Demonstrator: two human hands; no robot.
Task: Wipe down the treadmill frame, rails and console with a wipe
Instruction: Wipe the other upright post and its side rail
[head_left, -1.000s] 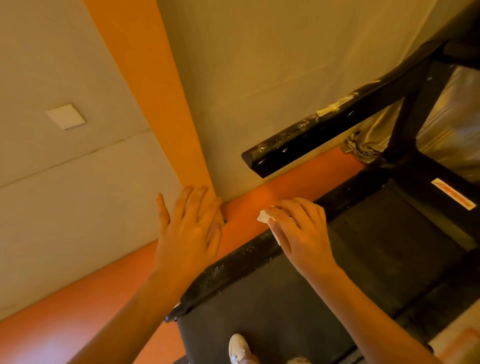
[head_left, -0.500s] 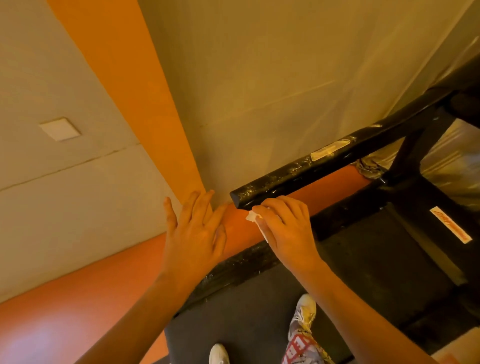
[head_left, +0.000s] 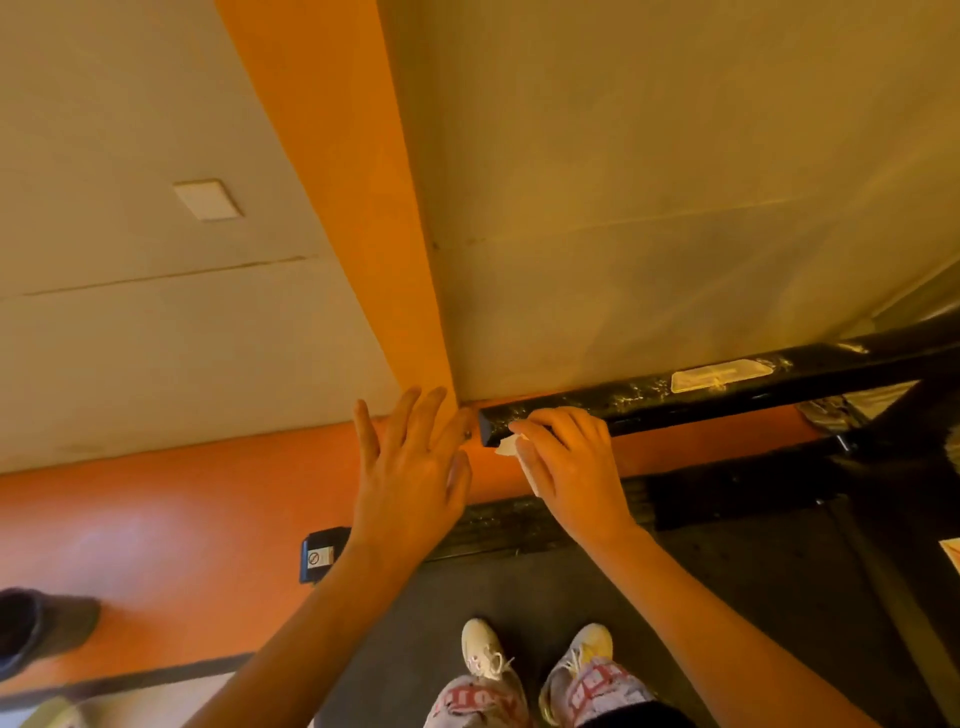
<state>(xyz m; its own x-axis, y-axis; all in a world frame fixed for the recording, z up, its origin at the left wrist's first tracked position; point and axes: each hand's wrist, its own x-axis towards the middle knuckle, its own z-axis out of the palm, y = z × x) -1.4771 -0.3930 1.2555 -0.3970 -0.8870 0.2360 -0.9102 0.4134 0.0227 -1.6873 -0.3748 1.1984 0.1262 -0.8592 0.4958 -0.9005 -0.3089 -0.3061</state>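
Observation:
A black, dusty treadmill handrail (head_left: 727, 387) runs from mid-frame to the right edge, with a pale sticker on top. My right hand (head_left: 569, 467) holds a small white wipe (head_left: 511, 447) against the rail's near left end, fingers curled over it. My left hand (head_left: 410, 467) hovers just left of the rail end with fingers spread and holds nothing. Below lies the black side rail (head_left: 519, 525) of the deck and the dark belt (head_left: 675, 597), where I stand in white shoes.
A beige wall with an orange stripe (head_left: 353, 208) rises close behind the rail. The orange floor (head_left: 156, 519) spreads to the left. A black end cap with a label (head_left: 319, 553) marks the deck corner. A dark round object (head_left: 36, 629) sits at far left.
The view has tilted up and my stance rose. My right hand lifted the wipe from the deck side rail to the handrail's end. My left hand kept beside it, fingers spread.

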